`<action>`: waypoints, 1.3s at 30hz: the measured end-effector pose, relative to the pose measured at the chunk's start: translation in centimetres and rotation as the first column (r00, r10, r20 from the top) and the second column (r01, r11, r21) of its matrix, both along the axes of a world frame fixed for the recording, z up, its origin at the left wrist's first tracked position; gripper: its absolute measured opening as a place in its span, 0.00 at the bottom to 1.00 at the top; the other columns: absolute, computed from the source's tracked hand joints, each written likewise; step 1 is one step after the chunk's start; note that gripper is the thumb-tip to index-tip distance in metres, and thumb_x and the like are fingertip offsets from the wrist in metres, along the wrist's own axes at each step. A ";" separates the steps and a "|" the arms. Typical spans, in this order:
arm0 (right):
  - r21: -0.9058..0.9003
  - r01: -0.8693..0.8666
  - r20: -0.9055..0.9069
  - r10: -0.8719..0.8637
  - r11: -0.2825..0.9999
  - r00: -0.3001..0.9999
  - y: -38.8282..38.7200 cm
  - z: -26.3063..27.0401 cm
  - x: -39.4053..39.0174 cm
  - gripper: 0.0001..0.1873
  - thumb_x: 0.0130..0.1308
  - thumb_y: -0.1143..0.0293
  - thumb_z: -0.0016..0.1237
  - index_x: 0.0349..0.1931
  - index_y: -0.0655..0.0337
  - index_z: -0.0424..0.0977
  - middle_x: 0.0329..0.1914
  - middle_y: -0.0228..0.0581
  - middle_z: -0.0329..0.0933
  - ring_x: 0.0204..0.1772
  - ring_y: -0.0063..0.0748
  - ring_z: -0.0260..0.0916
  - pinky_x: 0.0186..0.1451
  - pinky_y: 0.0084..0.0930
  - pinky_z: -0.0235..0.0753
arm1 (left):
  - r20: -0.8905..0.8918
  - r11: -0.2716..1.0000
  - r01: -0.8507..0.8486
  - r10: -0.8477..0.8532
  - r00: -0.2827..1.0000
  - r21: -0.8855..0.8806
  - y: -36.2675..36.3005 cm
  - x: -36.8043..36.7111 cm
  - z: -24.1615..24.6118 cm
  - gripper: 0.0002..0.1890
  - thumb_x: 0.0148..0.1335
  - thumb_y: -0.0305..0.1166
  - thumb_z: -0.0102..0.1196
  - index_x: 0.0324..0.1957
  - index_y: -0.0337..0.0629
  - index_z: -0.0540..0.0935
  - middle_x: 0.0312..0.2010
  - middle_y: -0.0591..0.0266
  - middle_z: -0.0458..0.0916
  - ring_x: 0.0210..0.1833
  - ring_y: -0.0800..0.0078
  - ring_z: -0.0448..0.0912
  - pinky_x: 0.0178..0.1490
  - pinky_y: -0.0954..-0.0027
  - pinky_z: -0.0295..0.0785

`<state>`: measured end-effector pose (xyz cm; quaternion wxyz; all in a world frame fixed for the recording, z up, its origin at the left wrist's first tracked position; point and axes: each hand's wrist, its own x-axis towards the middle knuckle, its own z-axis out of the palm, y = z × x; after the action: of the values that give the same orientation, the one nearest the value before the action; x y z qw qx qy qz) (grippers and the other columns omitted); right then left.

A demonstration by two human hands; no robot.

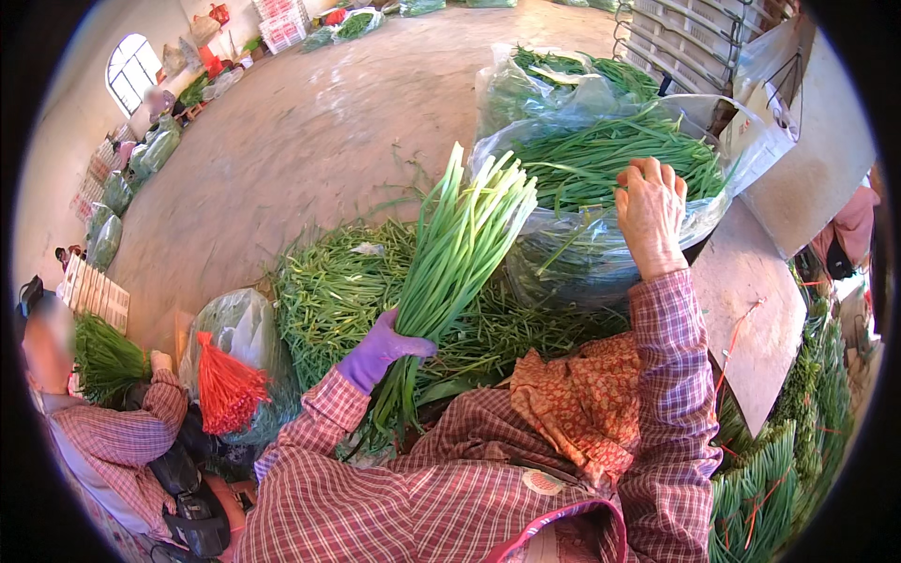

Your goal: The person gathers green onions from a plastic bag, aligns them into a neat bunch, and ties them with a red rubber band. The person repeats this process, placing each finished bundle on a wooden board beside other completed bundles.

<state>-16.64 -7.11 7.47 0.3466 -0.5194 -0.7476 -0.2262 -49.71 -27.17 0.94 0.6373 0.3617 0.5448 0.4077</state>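
Note:
My left hand (391,348), in a purple glove, is closed around a thick bunch of green chive-like stalks (457,260). Their pale ends point up and away from me; the dark leafy ends hang below the fist. To the right, my bare right hand (651,204) is over the near edge of a heap of similar loose greens (612,158), fingers bent down onto it. The fingertips are partly hidden, so whether they pinch any stalks is unclear. A clear plastic bag (570,260) with its mouth folded open holds that heap.
Cut trimmings (338,281) pile up before my lap. A bundle of red ties (229,383) hangs over a stuffed plastic bag (243,317) at left. Beside it, a person (116,429) holds greens. A pale board (753,302) and tied bunches (753,492) are at right; stacked crates (683,42) stand behind.

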 end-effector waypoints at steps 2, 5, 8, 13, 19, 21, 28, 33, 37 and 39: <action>-0.025 -0.117 -0.059 0.115 0.993 0.992 -1.8 1.6 -0.6 0.10 0.55 0.71 0.59 0.39 0.54 0.81 0.49 0.34 0.76 0.55 0.41 0.71 0.61 0.41 0.66 | -0.005 1.000 -0.017 0.017 1.000 0.001 -0.1 -0.4 -0.6 0.24 0.48 0.20 0.71 0.49 0.34 0.79 0.30 0.58 0.84 0.26 0.70 0.81 0.30 0.71 0.77; 0.042 -0.433 -0.187 0.433 0.900 0.882 -5.0 4.7 -4.9 0.09 0.55 0.67 0.61 0.36 0.53 0.81 0.50 0.34 0.76 0.55 0.41 0.71 0.62 0.42 0.66 | 0.002 0.999 -0.025 0.025 1.000 0.030 -0.2 -0.5 -0.9 0.24 0.48 0.19 0.71 0.49 0.34 0.79 0.32 0.57 0.85 0.27 0.71 0.82 0.30 0.72 0.77; 0.017 -0.463 -0.163 0.459 0.886 0.873 -5.9 4.3 -7.6 0.09 0.51 0.67 0.63 0.32 0.56 0.80 0.53 0.31 0.73 0.60 0.38 0.67 0.64 0.42 0.63 | -0.033 0.998 -0.031 0.033 0.999 0.058 0.1 0.6 0.1 0.25 0.48 0.18 0.71 0.51 0.34 0.79 0.33 0.56 0.85 0.28 0.71 0.82 0.31 0.72 0.77; 0.057 -0.444 -0.150 0.448 0.894 0.881 -4.1 2.2 -7.8 0.04 0.49 0.74 0.56 0.27 0.61 0.77 0.52 0.34 0.74 0.60 0.39 0.67 0.64 0.41 0.64 | -0.097 0.998 0.006 0.000 0.995 0.063 0.2 1.0 0.3 0.28 0.47 0.17 0.71 0.54 0.33 0.77 0.35 0.57 0.85 0.31 0.70 0.82 0.35 0.70 0.78; -0.009 -0.129 -0.110 0.127 0.992 0.986 -0.3 0.4 -0.4 0.05 0.57 0.69 0.56 0.29 0.61 0.80 0.47 0.32 0.77 0.53 0.39 0.71 0.61 0.40 0.66 | 0.138 0.993 0.115 -0.109 0.984 -0.040 0.0 -1.8 -1.5 0.24 0.48 0.21 0.69 0.50 0.32 0.79 0.32 0.54 0.83 0.29 0.66 0.82 0.33 0.67 0.77; -0.350 -0.141 -0.155 0.091 0.926 0.984 -0.8 -0.2 0.8 0.19 0.66 0.56 0.53 0.46 0.62 0.79 0.52 0.43 0.77 0.57 0.45 0.72 0.63 0.43 0.67 | 0.239 0.984 0.168 -0.176 0.955 0.054 1.0 -1.8 -2.0 0.20 0.49 0.23 0.66 0.46 0.31 0.79 0.25 0.53 0.81 0.22 0.64 0.79 0.26 0.63 0.75; -0.260 -0.962 -0.964 -0.075 0.080 0.255 -1.6 0.6 -2.7 0.48 0.69 0.28 0.30 0.77 0.56 0.47 0.72 0.51 0.64 0.73 0.43 0.61 0.74 0.45 0.59 | 0.495 0.944 0.268 -0.328 0.804 0.191 3.7 6.6 2.7 0.42 0.54 0.27 0.55 0.74 0.47 0.60 0.29 0.62 0.73 0.23 0.75 0.72 0.34 0.68 0.71; 0.503 -0.853 -0.784 -0.490 -0.141 -0.381 0.2 -0.9 -2.9 0.52 0.58 0.26 0.44 0.75 0.50 0.53 0.74 0.54 0.59 0.70 0.59 0.65 0.62 0.57 0.76 | 0.617 0.927 0.356 -0.349 0.705 0.118 2.4 16.0 2.1 0.43 0.57 0.31 0.61 0.74 0.45 0.56 0.31 0.62 0.76 0.29 0.72 0.76 0.41 0.64 0.75; 0.571 -0.819 -0.714 -0.524 -0.054 -0.464 -4.7 -0.6 -2.0 0.51 0.60 0.31 0.50 0.73 0.59 0.55 0.69 0.54 0.67 0.67 0.55 0.68 0.65 0.52 0.75 | 0.489 0.840 0.522 -0.522 0.699 0.151 0.8 15.7 -0.3 0.42 0.54 0.33 0.70 0.69 0.37 0.64 0.54 0.55 0.78 0.56 0.66 0.77 0.63 0.62 0.70; 0.528 -0.827 -0.756 -0.551 -0.193 -0.354 -4.0 -2.7 -0.6 0.50 0.60 0.33 0.51 0.72 0.61 0.57 0.66 0.57 0.69 0.65 0.54 0.71 0.65 0.51 0.75 | 0.320 0.755 0.616 -0.654 0.685 0.223 1.0 13.4 -1.1 0.47 0.52 0.32 0.72 0.72 0.38 0.60 0.64 0.54 0.73 0.66 0.65 0.70 0.71 0.61 0.62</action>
<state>-17.26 -11.13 4.73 0.3438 0.0034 -0.2850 0.8947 -36.34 -26.15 -0.12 0.8130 0.4727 0.2311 0.2493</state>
